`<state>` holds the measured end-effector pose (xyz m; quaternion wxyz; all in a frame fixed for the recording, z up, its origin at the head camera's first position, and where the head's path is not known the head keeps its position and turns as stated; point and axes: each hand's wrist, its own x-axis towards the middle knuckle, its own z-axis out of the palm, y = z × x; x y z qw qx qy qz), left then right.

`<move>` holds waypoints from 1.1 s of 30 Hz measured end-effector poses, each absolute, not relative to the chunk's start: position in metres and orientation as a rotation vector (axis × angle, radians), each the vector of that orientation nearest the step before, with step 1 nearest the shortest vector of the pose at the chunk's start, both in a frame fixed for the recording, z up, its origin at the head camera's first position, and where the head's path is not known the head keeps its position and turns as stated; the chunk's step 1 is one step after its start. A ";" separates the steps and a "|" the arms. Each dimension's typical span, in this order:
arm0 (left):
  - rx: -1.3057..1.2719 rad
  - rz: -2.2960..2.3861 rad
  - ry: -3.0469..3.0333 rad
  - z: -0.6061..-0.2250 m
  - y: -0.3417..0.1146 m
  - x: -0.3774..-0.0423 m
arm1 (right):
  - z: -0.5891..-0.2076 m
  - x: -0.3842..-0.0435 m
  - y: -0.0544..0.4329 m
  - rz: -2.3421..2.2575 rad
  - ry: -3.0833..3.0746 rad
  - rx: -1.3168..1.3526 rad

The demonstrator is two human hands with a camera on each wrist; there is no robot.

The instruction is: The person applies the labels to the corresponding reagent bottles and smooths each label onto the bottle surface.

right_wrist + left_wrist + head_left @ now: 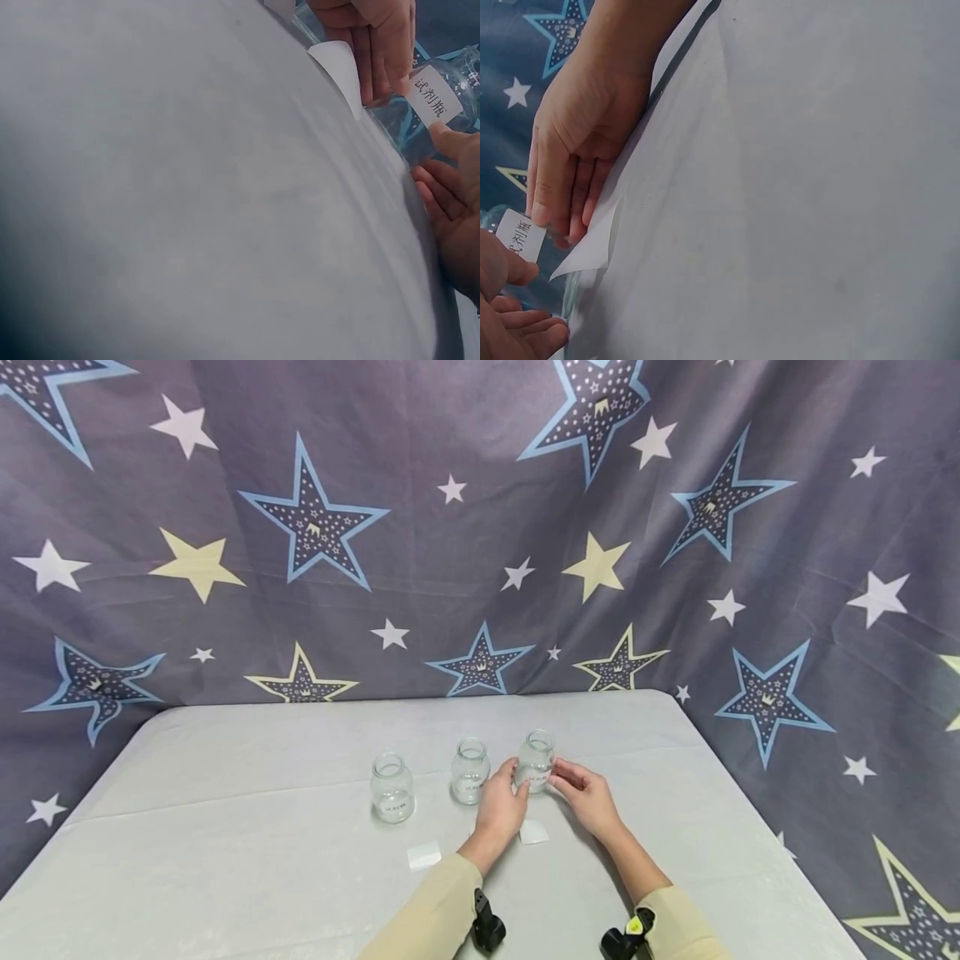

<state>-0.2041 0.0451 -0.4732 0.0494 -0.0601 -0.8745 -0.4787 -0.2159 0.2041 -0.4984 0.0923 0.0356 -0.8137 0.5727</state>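
Note:
Both hands hold a clear glass jar (538,750), the rightmost of three, near the middle right of the table. My left hand (502,807) grips its left side, my right hand (590,800) its right side. A white label (433,96) with Chinese characters lies on the jar's front, and both thumbs press its ends in the right wrist view. Whether the jar's base touches the table is hard to tell. Just in front of the hands lies a white paper piece (534,832), its edge curled up in the left wrist view.
Left of the hands stand a middle glass jar (470,774) and a left glass jar (392,790), both with labels. Another white paper piece (424,856) lies nearer on the pale tablecloth (225,860). A star-patterned curtain (420,568) hangs behind the table and along its right side.

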 end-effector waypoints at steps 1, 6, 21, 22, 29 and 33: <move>-0.191 -1.459 -2.668 -0.474 0.045 -0.204 | -0.498 -0.216 0.204 1.712 -2.417 0.100; -0.224 -1.498 -2.671 -0.475 0.043 -0.206 | -0.496 -0.215 0.206 1.824 -2.405 0.052; -0.236 -1.561 -2.650 -0.472 0.040 -0.206 | -0.494 -0.214 0.205 1.785 -2.412 0.054; -0.246 -1.557 -2.649 -0.472 0.040 -0.205 | -0.494 -0.214 0.205 1.785 -2.412 0.050; -0.280 -1.536 -2.682 -0.471 0.036 -0.203 | -0.495 -0.216 0.206 1.789 -2.392 0.059; -0.276 -1.563 -2.713 -0.471 0.031 -0.198 | -0.491 -0.214 0.208 1.815 -2.383 0.028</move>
